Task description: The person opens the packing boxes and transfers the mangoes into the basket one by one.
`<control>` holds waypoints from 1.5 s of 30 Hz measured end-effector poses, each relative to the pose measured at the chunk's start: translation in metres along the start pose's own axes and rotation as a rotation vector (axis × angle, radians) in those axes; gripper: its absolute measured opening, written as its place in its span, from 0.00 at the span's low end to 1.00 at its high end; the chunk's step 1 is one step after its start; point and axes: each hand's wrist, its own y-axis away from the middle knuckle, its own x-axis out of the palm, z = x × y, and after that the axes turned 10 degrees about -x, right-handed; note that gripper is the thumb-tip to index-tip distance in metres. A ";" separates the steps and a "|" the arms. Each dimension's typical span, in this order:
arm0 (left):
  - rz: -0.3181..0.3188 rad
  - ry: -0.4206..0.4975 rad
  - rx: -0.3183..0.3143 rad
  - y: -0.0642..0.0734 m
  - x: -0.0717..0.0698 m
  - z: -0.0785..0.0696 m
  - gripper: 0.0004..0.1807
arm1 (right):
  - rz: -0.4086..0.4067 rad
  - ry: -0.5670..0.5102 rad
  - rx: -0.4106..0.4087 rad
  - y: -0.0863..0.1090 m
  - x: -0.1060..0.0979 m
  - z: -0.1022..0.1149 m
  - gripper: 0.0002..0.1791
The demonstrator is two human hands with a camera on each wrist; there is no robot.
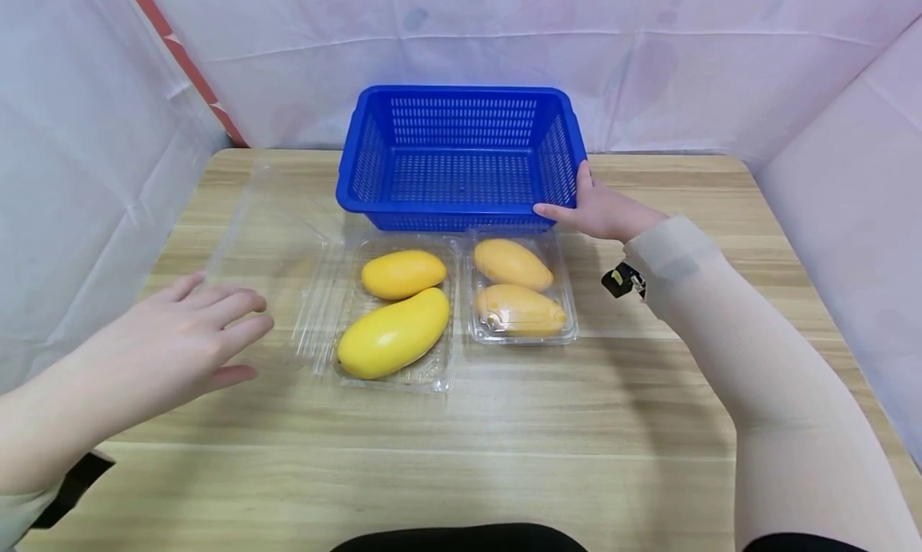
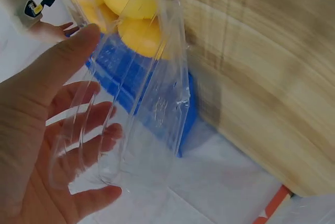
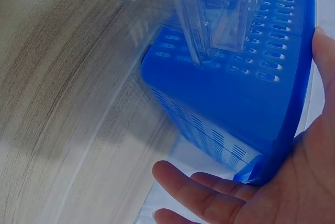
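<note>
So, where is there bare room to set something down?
The table is bare in front of the open box and closed box, and between the latter and the right sleeve. Crowded: behind, by the basket; left, by the open lid.

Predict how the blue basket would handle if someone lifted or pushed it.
The blue basket looks light for its size, since its walls are perforated and nothing shows inside. It is probably fairly stiff: its rim looks undistorted where the right hand touches it. Its broad, flat base suggests a low push would slide it rather than tip it.
</note>
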 end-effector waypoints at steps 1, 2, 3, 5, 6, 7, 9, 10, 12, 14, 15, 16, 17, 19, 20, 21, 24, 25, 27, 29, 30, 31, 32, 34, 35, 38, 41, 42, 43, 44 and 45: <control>0.009 -0.002 -0.009 0.001 0.002 0.001 0.18 | 0.001 0.000 0.001 0.000 0.000 0.000 0.69; 0.015 -0.005 -0.017 0.003 0.004 0.002 0.18 | 0.003 -0.001 0.002 0.000 0.000 0.000 0.69; 0.013 -0.008 -0.021 0.005 0.006 0.003 0.18 | 0.006 -0.002 0.004 0.000 0.000 0.000 0.69; -0.018 -0.019 -0.028 0.007 0.011 0.004 0.19 | 0.007 -0.003 0.006 -0.001 0.000 0.000 0.69; -0.037 -0.020 -0.033 0.009 0.014 0.005 0.23 | 0.008 -0.004 0.006 -0.001 0.000 0.000 0.69; -0.058 -0.020 -0.038 0.011 0.016 0.005 0.28 | 0.009 -0.002 0.006 -0.001 0.000 0.000 0.69; -0.101 -0.022 -0.042 0.012 0.019 0.006 0.35 | 0.011 0.001 0.005 -0.001 0.000 0.000 0.69; -0.119 -0.022 -0.042 0.013 0.020 0.006 0.35 | 0.011 0.001 0.004 -0.002 0.000 0.000 0.69; -0.140 -0.018 -0.043 0.014 0.022 0.007 0.34 | 0.013 0.000 0.005 -0.002 0.000 0.000 0.69; -0.160 -0.019 -0.043 0.014 0.024 0.008 0.33 | 0.016 -0.001 0.008 -0.002 0.000 -0.001 0.69; -0.168 -0.015 -0.047 0.015 0.025 0.009 0.33 | 0.015 -0.004 0.009 -0.002 0.000 -0.001 0.69; -0.172 -0.011 -0.051 0.016 0.027 0.010 0.33 | 0.016 -0.005 0.011 -0.002 0.000 -0.001 0.69; -0.176 -0.007 -0.059 0.018 0.029 0.011 0.32 | 0.015 -0.006 0.012 -0.001 0.000 -0.001 0.69; -0.178 0.007 -0.074 0.021 0.035 0.014 0.32 | 0.015 -0.008 0.012 -0.001 0.000 -0.001 0.69; -0.173 0.019 -0.084 0.023 0.038 0.016 0.32 | 0.013 -0.009 0.012 -0.001 0.000 -0.001 0.69; -0.165 0.035 -0.094 0.025 0.041 0.018 0.32 | 0.011 -0.010 0.011 -0.001 0.000 -0.001 0.69; -0.114 0.108 -0.130 0.031 0.050 0.026 0.29 | 0.006 -0.004 0.011 -0.001 0.000 -0.001 0.69; -0.088 0.137 -0.149 0.033 0.053 0.029 0.27 | 0.006 -0.003 0.011 -0.001 0.000 0.000 0.68; -0.034 0.181 -0.188 0.036 0.057 0.034 0.20 | 0.005 0.002 0.011 -0.001 0.000 0.000 0.68; 0.026 0.214 -0.226 0.040 0.060 0.038 0.15 | 0.006 0.002 0.008 -0.001 0.000 0.001 0.68; 0.049 0.217 -0.243 0.041 0.061 0.039 0.15 | 0.007 0.001 0.007 -0.001 0.001 0.001 0.68; 0.069 0.220 -0.253 0.042 0.062 0.040 0.15 | 0.006 -0.001 0.005 0.000 0.001 0.001 0.68; 0.086 0.223 -0.261 0.042 0.063 0.040 0.15 | 0.004 -0.001 0.004 0.000 0.001 0.001 0.68; 0.110 0.231 -0.274 0.043 0.065 0.041 0.16 | 0.000 -0.005 0.001 0.000 0.001 0.001 0.68; 0.117 0.232 -0.279 0.043 0.066 0.041 0.16 | -0.002 -0.005 0.002 0.000 0.001 0.001 0.68; 0.139 0.244 -0.286 0.044 0.069 0.042 0.16 | -0.007 0.001 0.007 0.001 0.001 0.001 0.68; 0.173 0.259 -0.299 0.044 0.072 0.043 0.15 | -0.009 0.013 0.010 0.001 0.001 0.001 0.68; 0.184 0.265 -0.301 0.044 0.073 0.043 0.15 | -0.010 0.018 0.011 0.001 0.001 0.001 0.68; 0.198 0.271 -0.306 0.043 0.074 0.043 0.15 | -0.009 0.021 0.013 0.001 0.001 0.001 0.68; 0.212 0.276 -0.311 0.043 0.075 0.044 0.15 | -0.009 0.022 0.014 0.000 0.002 0.001 0.68; 0.228 0.286 -0.316 0.043 0.076 0.044 0.14 | -0.009 0.024 0.015 0.000 0.002 0.001 0.68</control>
